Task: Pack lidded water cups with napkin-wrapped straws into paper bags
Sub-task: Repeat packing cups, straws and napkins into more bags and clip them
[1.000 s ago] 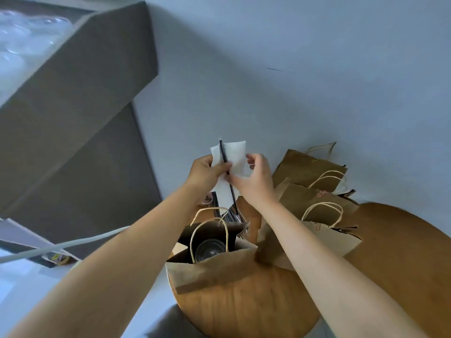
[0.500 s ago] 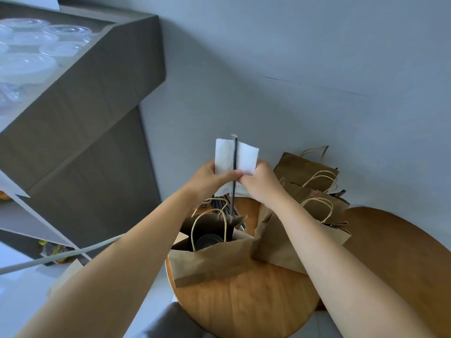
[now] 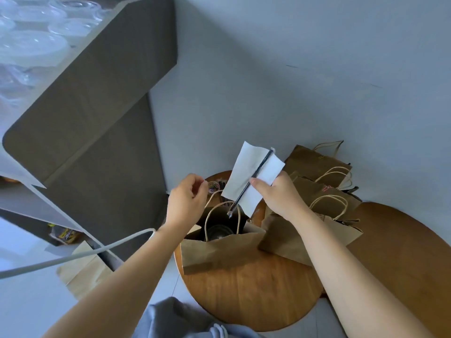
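White napkin (image 3: pixel 251 176) with thin dark straw (image 3: pixel 249 184) across it, pinched by right hand (image 3: pixel 278 196) above open paper bag (image 3: pixel 219 250) holding cup (image 3: pixel 217 232). Left hand (image 3: pixel 188 198) loosely curled, grasping nothing. Napkin likely light, limp; pinch mid-straw.

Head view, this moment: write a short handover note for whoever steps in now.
Right hand: pinches the napkin with the straw laid across it, not yet rolled up.
Left hand: fingers loosely curled, holding nothing.
Open bag on the round table: a lidded cup already stands inside.
More bags lie behind.
Left: wrap the straw, drop it in the bag.
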Tool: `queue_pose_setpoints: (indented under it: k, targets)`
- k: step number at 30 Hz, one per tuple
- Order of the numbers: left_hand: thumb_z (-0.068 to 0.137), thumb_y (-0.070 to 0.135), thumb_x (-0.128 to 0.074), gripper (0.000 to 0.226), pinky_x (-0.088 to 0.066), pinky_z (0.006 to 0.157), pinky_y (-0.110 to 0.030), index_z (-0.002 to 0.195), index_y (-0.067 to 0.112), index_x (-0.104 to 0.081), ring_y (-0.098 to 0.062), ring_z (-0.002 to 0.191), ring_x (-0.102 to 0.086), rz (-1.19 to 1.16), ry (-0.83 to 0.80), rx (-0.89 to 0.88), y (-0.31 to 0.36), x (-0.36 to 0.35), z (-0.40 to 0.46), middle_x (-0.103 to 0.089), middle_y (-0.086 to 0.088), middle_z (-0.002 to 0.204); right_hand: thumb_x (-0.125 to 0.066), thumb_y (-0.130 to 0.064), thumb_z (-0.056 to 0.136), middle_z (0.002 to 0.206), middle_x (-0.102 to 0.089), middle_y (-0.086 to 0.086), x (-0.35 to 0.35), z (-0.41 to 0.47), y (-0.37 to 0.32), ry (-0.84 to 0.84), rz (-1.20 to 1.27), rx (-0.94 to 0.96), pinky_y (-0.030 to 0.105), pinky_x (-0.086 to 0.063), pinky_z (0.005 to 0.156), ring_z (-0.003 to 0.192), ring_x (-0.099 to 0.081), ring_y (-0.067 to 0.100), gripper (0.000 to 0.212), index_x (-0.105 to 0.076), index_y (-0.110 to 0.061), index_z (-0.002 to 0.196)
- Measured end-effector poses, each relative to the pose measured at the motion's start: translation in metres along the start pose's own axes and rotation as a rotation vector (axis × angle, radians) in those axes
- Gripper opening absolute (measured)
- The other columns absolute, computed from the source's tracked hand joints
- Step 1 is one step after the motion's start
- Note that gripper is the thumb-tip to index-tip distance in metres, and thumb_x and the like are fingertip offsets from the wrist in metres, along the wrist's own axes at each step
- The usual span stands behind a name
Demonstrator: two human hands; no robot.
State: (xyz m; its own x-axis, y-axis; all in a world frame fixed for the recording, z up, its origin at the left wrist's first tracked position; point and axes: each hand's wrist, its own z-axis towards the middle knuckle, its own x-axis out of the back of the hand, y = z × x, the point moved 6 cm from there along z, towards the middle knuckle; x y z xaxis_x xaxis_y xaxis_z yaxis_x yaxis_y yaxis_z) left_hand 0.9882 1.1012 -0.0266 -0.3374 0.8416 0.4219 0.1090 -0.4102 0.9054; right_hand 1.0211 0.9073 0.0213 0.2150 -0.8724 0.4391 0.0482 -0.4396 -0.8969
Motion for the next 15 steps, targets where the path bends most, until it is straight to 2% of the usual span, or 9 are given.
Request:
queue_pose_setpoints:
  k: [3, 6, 8, 9, 11, 13, 15]
  targets:
    - [0.096, 0.018, -0.049, 0.017, -0.05, 0.069, -0.032, 0.096, 0.012, -0.064, -0.019, 0.073, -0.06, 0.326, -0.237, -0.03, -0.02, -0.018, -0.005, -0.066, -0.002, 0.082, -0.057, -0.013, 0.092, 0.084, -0.056, -0.016, 0.003, -0.007, -0.007, 0.032, 0.012, 0.024, 0.012, -0.051, 0.061, 0.073, -0.059, -0.002, 0.018, -0.047, -0.027, 0.095]
    - [0.096, 0.033, -0.051, 0.024, -0.048, 0.089, -0.032, 0.106, 0.016, -0.065, -0.02, 0.092, -0.061, 0.656, -0.523, -0.163, -0.033, -0.038, -0.009, -0.068, -0.002, 0.1, -0.059, -0.009, 0.091, 0.085, -0.057, -0.017, 0.009, -0.015, -0.014, 0.109, 0.08, 0.051, 0.008, -0.051, 0.059, 0.07, -0.06, -0.013, 0.028, -0.048, -0.034, 0.088]
    - [0.085, 0.06, -0.055, 0.045, -0.029, 0.111, -0.041, 0.112, 0.024, -0.062, -0.017, 0.105, -0.056, 0.929, -0.719, -0.223, -0.044, -0.048, -0.016, -0.065, 0.004, 0.108, -0.059, -0.007, 0.09, 0.086, -0.056, -0.018, 0.019, -0.019, -0.017, 0.221, 0.147, 0.068, 0.006, -0.049, 0.057, 0.069, -0.058, -0.018, 0.031, -0.047, -0.036, 0.086]
    - [0.077, 0.072, -0.053, 0.061, -0.015, 0.114, -0.051, 0.117, 0.027, -0.059, -0.017, 0.114, -0.051, 1.036, -0.782, -0.223, -0.052, -0.049, -0.019, -0.062, 0.006, 0.114, -0.059, -0.007, 0.09, 0.087, -0.056, -0.018, 0.024, -0.021, -0.018, 0.272, 0.181, 0.074, 0.005, -0.048, 0.057, 0.069, -0.058, -0.019, 0.03, -0.048, -0.034, 0.088]
    - [0.065, 0.086, -0.049, 0.086, 0.001, 0.111, -0.064, 0.13, 0.03, -0.05, -0.02, 0.131, -0.038, 1.144, -0.814, -0.224, -0.064, -0.047, -0.024, -0.054, 0.006, 0.131, -0.06, -0.006, 0.089, 0.087, -0.056, -0.017, 0.026, -0.021, -0.017, 0.28, 0.205, 0.056, 0.005, -0.048, 0.057, 0.069, -0.058, -0.018, 0.025, -0.049, -0.028, 0.095]
    - [0.06, 0.09, -0.047, 0.1, 0.007, 0.109, -0.067, 0.14, 0.029, -0.041, -0.023, 0.141, -0.025, 1.151, -0.799, -0.233, -0.072, -0.045, -0.028, -0.042, 0.005, 0.144, -0.06, -0.005, 0.089, 0.087, -0.06, -0.013, 0.012, -0.021, -0.012, 0.179, 0.123, 0.005, 0.008, -0.05, 0.058, 0.069, -0.06, -0.012, 0.021, -0.052, -0.022, 0.098]
    - [0.058, 0.092, -0.045, 0.109, 0.009, 0.109, -0.065, 0.145, 0.027, -0.033, -0.023, 0.144, -0.017, 1.126, -0.778, -0.217, -0.075, -0.042, -0.029, -0.033, 0.003, 0.151, -0.062, -0.005, 0.088, 0.085, -0.064, -0.002, -0.013, -0.024, 0.001, 0.057, 0.027, -0.07, 0.013, -0.051, 0.059, 0.068, -0.062, 0.002, 0.012, -0.059, -0.014, 0.095]
